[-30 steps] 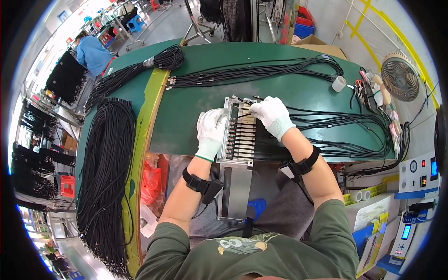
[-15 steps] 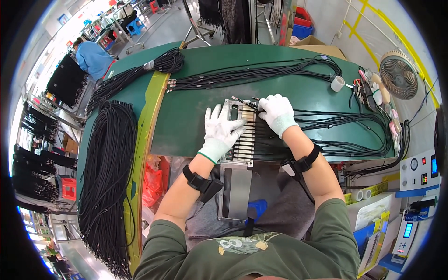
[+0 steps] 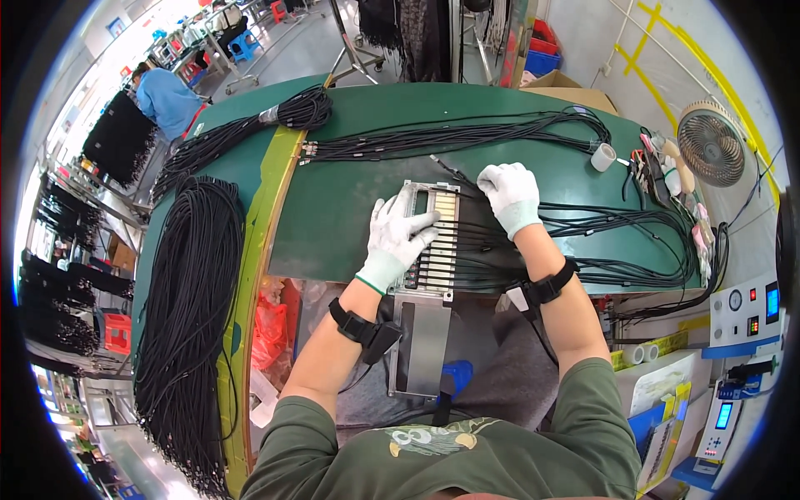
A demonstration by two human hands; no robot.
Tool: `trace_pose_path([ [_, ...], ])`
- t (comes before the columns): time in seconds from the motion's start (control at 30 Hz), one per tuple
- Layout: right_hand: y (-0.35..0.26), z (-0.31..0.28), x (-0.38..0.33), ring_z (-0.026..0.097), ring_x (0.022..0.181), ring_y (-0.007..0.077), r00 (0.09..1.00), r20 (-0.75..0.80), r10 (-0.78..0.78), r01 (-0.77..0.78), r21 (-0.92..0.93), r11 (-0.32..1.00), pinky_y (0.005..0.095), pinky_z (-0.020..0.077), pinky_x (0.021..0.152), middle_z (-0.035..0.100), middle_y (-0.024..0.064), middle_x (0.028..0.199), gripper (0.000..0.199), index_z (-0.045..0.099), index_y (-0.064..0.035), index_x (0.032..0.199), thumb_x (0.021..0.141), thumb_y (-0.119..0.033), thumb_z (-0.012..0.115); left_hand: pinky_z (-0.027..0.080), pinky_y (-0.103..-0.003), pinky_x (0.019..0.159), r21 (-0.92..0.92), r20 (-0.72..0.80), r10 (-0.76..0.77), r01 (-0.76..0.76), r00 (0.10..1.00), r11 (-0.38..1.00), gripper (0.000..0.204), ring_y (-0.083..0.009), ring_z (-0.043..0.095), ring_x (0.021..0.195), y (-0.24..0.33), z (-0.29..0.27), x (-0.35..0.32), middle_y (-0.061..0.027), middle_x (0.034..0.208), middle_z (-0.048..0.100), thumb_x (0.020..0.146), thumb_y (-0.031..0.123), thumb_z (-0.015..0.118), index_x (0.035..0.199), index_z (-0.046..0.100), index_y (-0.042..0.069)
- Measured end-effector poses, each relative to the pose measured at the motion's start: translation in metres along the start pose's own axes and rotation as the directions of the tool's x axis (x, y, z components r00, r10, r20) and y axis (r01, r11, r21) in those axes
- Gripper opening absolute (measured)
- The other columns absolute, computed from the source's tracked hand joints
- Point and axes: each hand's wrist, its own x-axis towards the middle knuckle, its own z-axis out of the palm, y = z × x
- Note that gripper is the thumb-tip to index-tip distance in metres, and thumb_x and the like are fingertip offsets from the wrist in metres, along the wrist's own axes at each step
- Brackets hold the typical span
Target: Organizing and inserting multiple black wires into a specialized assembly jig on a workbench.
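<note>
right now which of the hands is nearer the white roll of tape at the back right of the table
Right. The right hand lies on the black cables just left of the white tape roll; the left hand rests on the metal comb fixture, farther away.

Metal slotted jig (image 3: 433,242) flat, cable-filled (image 3: 583,225)

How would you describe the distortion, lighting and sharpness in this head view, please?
Head view: strong fisheye, so the green table edge bows and a black ring fills the corners; the top-left aisle is washed out by bright light; the centre is sharp, with the left hand, right hand and metal jig crisp; the cable bundle near the rim looks softer and stretched.
</note>
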Motion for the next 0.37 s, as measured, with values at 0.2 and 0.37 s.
trace_pose_path([
  [0.2,0.002,-0.004,-0.004,0.062,0.087,0.0256,0.993,0.068,-0.097,0.091,0.090,0.992,0.0394,0.0488,0.078,0.066,0.0018,0.079,0.011,0.070,-0.0173,0.080,0.080,-0.028,0.072,0.048,-0.037,0.097,-0.418,-0.064,-0.351,0.294,0.934,0.860,0.029,-0.0311,0.063,0.111,-0.019,0.004,0.006,-0.0186,0.120,0.068,0.090,0.023,0.066,0.108,0.072,0.001],
  [0.37,0.003,0.001,-0.001,0.062,0.088,0.0250,0.991,0.132,-0.016,0.023,-0.053,0.998,0.0421,0.0488,0.079,0.068,0.0009,0.082,0.010,0.071,-0.0190,0.083,0.082,-0.029,0.071,0.048,-0.038,0.098,-0.359,-0.090,-0.281,0.233,0.955,0.904,0.029,-0.0288,0.064,0.111,-0.023,0.007,0.002,-0.0177,0.118,0.069,0.091,0.023,0.067,0.109,0.072,0.000],
])
